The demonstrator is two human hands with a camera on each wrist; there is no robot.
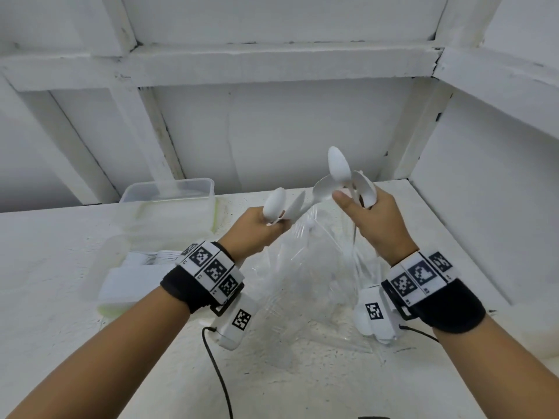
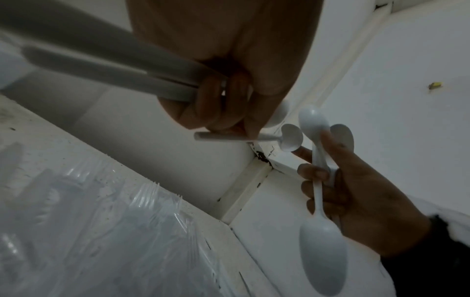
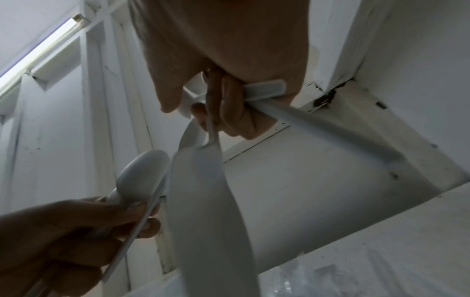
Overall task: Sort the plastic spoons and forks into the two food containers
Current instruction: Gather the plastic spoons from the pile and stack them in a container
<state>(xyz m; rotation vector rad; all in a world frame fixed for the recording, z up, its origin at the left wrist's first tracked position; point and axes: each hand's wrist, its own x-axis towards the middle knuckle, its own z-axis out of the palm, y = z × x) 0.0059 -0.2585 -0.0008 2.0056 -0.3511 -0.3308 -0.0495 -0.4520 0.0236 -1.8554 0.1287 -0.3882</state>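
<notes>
Both hands are raised above a clear plastic bag (image 1: pixel 308 267) of white cutlery. My left hand (image 1: pixel 260 225) grips white spoons (image 1: pixel 276 204) by their handles, bowls up. Its fingertips also pinch one spoon (image 2: pixel 291 138) whose bowl reaches to my right thumb. My right hand (image 1: pixel 363 210) holds a fanned bunch of spoons (image 1: pixel 338 164); one bowl (image 2: pixel 323 251) points down. The near food container (image 1: pixel 102 267) at the left holds white forks (image 1: pixel 154 258). The far container (image 1: pixel 169 192) stands behind it, its contents unclear.
All of this sits on a white speckled tabletop (image 1: pixel 60 237) in a corner of white panelled walls (image 1: pixel 272 131), close behind and to the right. A black cable (image 1: pixel 217 364) hangs from the left wrist camera.
</notes>
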